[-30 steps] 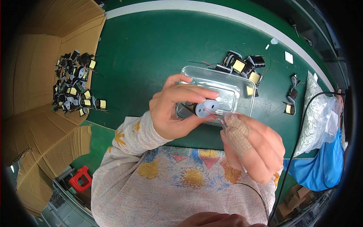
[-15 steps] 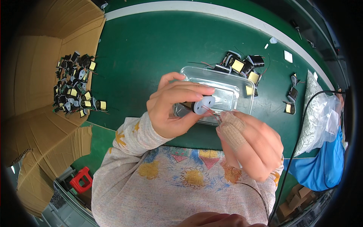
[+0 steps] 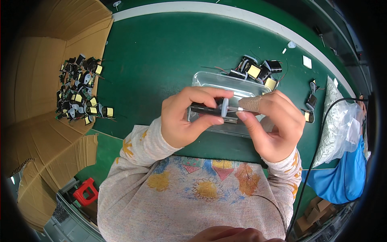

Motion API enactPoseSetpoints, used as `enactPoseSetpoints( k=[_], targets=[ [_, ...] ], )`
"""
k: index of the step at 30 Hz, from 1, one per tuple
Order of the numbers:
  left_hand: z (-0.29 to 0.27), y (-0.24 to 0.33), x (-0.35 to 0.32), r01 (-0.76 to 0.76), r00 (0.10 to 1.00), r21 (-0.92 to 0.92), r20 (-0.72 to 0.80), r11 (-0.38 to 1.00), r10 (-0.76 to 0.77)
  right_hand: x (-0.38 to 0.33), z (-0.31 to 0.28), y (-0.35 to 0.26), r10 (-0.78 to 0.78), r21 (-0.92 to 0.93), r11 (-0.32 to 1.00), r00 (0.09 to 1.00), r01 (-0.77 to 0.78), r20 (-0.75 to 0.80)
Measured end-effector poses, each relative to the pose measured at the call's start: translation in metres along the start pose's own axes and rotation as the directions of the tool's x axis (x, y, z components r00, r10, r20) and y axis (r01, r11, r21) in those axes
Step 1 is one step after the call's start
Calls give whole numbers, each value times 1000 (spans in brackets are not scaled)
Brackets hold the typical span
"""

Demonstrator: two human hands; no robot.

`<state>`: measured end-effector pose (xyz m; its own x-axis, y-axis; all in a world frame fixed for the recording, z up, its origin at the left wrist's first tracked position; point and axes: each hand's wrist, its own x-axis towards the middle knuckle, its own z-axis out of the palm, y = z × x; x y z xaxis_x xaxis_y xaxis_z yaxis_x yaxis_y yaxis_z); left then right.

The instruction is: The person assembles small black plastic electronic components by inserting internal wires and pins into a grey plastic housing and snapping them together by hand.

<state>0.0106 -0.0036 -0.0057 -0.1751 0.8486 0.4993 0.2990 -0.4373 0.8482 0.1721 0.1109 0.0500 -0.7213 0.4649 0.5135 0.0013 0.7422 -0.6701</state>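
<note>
I've got both hands up over the clear plastic tray [image 3: 209,80], working one small part between them. My left hand [image 3: 185,119] is curled tight, thumb and fingers pinching the black body of a small tool-like part [image 3: 205,109] w/ a grey-white disc [image 3: 224,107] at its end. My right hand [image 3: 274,125] is also closed in, the taped fingertip [image 3: 250,104] and thumb pinching a thin metal tip [image 3: 238,109] just right of the disc. Can't tell what exactly the tip is doing; too small.

To do this well, IMO: keep the black body level and steady in the left, let the right do the fine work only, pinch light so the thin end doesn't bend, and stay above the tray so a drop lands in it.

The part itself: slim, black, lying roughly horizontal, disc standing on edge across it, bright metal past that. It sits between both hands, above the tray's near half, at mid-frame.

Around: black-and-yellow components [image 3: 258,70] just behind the tray on the green table [image 3: 161,52], a bigger pile of them [image 3: 80,90] in the cardboard box [image 3: 36,72] at left.
</note>
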Motion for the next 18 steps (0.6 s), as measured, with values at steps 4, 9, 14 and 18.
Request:
enactPoseSetpoints(
  k=[4, 9, 14, 18],
  targets=[
    [1, 5, 0, -5, 1000, 107, 23, 994, 3, -6, 5, -2, -165, -280, 947, 986, 155, -12],
    [15, 6, -6, 2, 976, 107, -215, 994, 22, -10, 13, 0, -255, -305, 922, 967, 238, -16],
    [5, 6, -4, 107, 993, -162, -23, 981, -112, -5, 8, 0, -62, -26, 998, 998, 63, 11],
    [8, 12, 0, 29, 998, 128, -58, 991, -21, -11, 22, -2, -222, -304, 935, 969, 182, -105]
  ],
)
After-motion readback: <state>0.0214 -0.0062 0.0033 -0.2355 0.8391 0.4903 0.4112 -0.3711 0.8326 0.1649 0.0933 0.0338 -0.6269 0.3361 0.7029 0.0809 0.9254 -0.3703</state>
